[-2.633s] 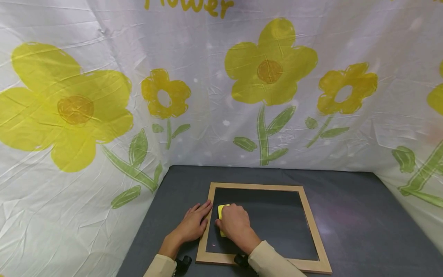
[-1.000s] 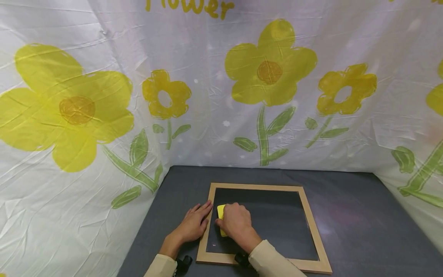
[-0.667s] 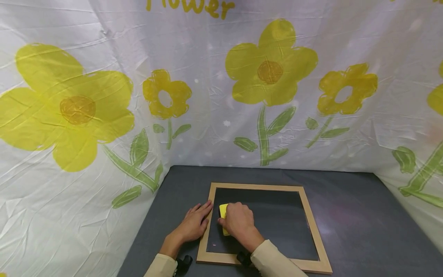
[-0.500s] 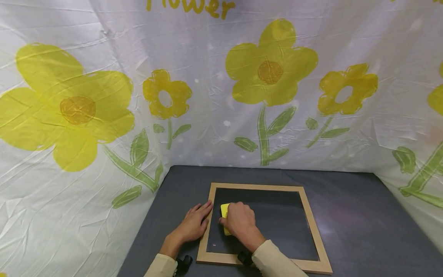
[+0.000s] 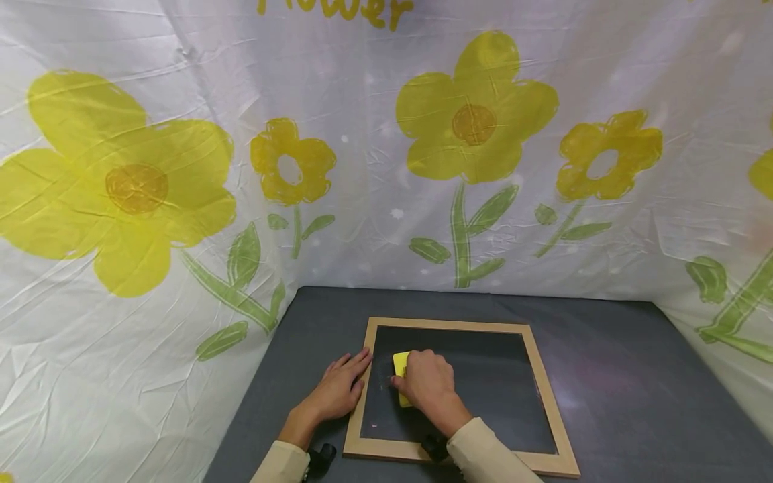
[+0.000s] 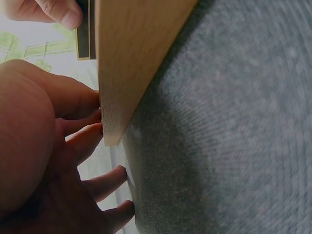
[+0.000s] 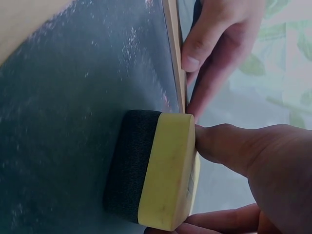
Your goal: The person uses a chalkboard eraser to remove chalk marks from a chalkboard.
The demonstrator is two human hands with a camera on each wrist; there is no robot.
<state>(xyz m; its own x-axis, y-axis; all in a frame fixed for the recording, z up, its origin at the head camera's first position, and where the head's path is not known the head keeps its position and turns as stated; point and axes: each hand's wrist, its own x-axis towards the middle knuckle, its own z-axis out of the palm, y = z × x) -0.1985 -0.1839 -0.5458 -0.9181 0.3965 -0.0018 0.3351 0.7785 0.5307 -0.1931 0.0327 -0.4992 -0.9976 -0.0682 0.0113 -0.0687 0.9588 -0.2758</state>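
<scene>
My right hand (image 5: 430, 384) grips a chalkboard eraser (image 5: 400, 363), its thumb on one side and fingers on the other. In the right wrist view the eraser (image 7: 163, 168) has a yellow body and a dark felt face, which lies against the board's surface (image 7: 63, 131). The blackboard (image 5: 483, 382) lies on the table inside a light wooden frame (image 5: 447, 325). My left hand (image 5: 337, 392) rests spread at the frame's left side, fingertips on the wood. From the left wrist, the thumb and fingers (image 6: 85, 100) show at the frame's edge.
A dark grey cloth covers the table (image 5: 610, 376) around the board. Behind it hangs a white curtain (image 5: 362, 241) printed with yellow flowers. Pale chalk specks (image 7: 134, 41) and a small pink mark (image 5: 374, 426) show near the board's left side.
My right hand has slid the eraser to the right and slightly away from me across the board, widening the gap to the frame's left side. The left hand stays put.
</scene>
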